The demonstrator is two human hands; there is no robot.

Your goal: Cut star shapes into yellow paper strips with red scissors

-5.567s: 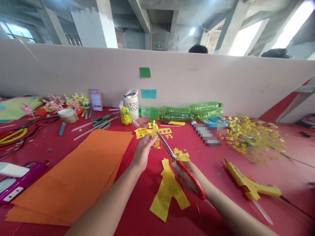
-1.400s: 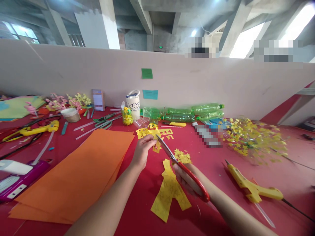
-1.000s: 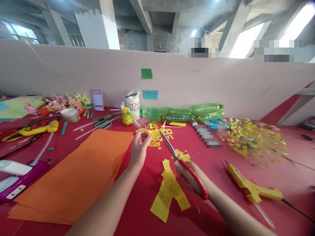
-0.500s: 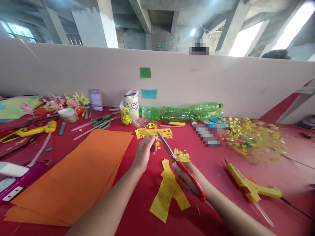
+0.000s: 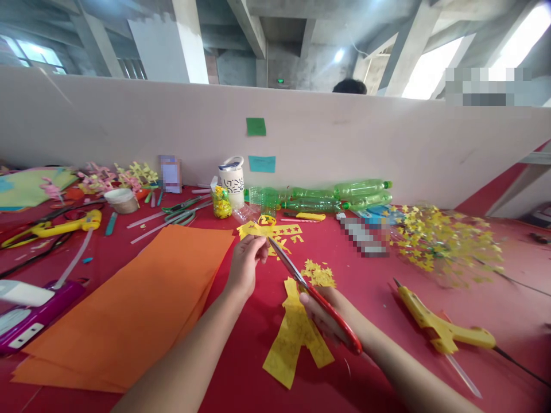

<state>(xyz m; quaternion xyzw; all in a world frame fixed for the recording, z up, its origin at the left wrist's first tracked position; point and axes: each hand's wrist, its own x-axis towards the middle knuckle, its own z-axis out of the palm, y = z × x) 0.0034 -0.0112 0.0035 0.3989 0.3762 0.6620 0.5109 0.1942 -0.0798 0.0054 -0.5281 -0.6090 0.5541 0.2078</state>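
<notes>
My right hand (image 5: 329, 315) grips red-handled scissors (image 5: 307, 284), whose blades point up and left. Their tips lie beside the fingertips of my left hand (image 5: 245, 264). Those fingers are pinched on what looks like a small piece of yellow paper, mostly hidden and blending with the scraps behind. Beyond them lie yellow paper scraps (image 5: 287, 229) with star-shaped holes. A pile of cut yellow stars (image 5: 319, 274) rests just past my right hand. Below the scissors, yellow strips (image 5: 284, 347) with faint drawn outlines lie on the red tabletop (image 5: 365, 378).
Orange sheets (image 5: 133, 304) cover the left side. A yellow glue gun (image 5: 439, 324) lies at right, below a bunch of yellow stars (image 5: 443, 238). Green plastic bottles (image 5: 314, 203), a white tumbler (image 5: 232, 183) and a yellow cutter (image 5: 310, 217) line the back by the partition.
My left hand has drawn slightly left and the scissor tips have shifted left and down with it. The yellow scraps behind show more fully.
</notes>
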